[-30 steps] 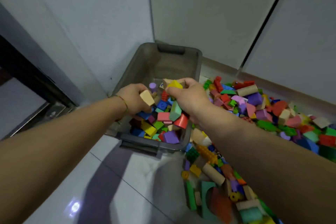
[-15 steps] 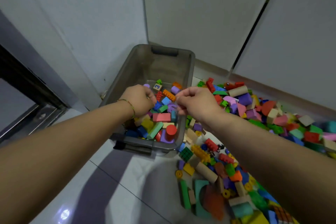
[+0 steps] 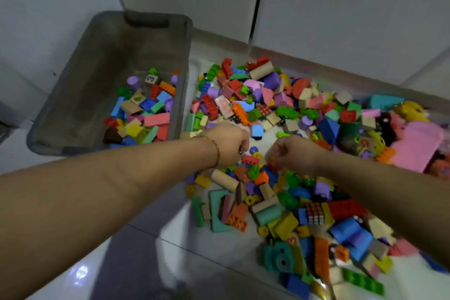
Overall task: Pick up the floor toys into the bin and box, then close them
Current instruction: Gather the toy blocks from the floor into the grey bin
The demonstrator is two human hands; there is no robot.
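My left hand (image 3: 229, 143) and right hand (image 3: 295, 153) curled over the toys (image 3: 265, 95), grip untellable; I feared fistfuls spilling beside the bin (image 3: 97, 56).

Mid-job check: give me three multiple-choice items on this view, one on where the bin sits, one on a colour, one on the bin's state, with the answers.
1. The grey bin stands where, relative to the floor toy pile? A on top of it; B to its left; C to its right.
2. The big flat toy at the pile's far right is: A black; B white; C pink.
3. The bin is: A open, partly filled; B lidded; C tipped over.
Answers: 1 B, the pile lies off its right wall; 2 C, plainly pink; 3 A, blocks show inside, no lid on it.
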